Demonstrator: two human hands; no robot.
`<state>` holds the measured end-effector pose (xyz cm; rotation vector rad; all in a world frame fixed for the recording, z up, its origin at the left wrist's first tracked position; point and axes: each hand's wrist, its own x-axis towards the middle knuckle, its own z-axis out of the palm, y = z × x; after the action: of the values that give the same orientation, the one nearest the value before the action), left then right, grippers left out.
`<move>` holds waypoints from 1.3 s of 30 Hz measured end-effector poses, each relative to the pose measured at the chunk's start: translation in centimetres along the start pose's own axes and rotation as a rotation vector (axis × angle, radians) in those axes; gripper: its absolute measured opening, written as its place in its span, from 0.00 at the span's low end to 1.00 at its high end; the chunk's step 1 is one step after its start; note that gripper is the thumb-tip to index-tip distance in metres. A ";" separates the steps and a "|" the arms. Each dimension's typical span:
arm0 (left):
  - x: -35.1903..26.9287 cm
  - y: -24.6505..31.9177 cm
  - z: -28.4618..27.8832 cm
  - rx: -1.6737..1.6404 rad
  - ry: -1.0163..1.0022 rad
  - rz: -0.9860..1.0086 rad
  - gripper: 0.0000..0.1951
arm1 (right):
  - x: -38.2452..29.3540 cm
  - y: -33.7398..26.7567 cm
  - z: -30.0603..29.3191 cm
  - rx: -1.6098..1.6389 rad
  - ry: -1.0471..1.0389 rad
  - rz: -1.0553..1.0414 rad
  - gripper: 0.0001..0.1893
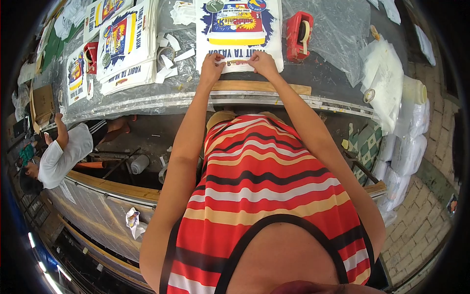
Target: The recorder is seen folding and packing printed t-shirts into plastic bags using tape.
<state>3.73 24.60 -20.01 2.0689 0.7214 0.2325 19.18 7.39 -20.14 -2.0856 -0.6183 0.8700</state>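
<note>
Before me a stack of white printed sheets (237, 40), perhaps plastic bags, lies on the dark table, its print upside down to me. At the near left part of the stack, my left hand (213, 67) has its thumb and fingertips pinched at the top sheet. My right hand (263, 64) pinches the same sheet near its right side, fingers bent inward. Any thin strip between the fingertips is too small to make out. A red tape dispenser (299, 36) with a roll of pale tape stands just right of the stack.
More printed stacks (125, 44) and a second red tape dispenser (90, 57) lie left. White scraps (167, 70) and a tape ring (167, 56) sit between. Clear plastic film (330, 33) covers the right. A wooden strip (257, 86) lines the near edge. A person (66, 154) works at left.
</note>
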 end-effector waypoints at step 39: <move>-3.4 6.2 9.3 0.971 -0.098 -0.012 0.29 | -3.5 10.4 -18.2 -0.196 0.598 -0.076 0.18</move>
<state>7.36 13.49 -19.88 2.9528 0.8836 -0.2940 32.01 -9.54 -18.79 -2.3257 -0.4613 0.1175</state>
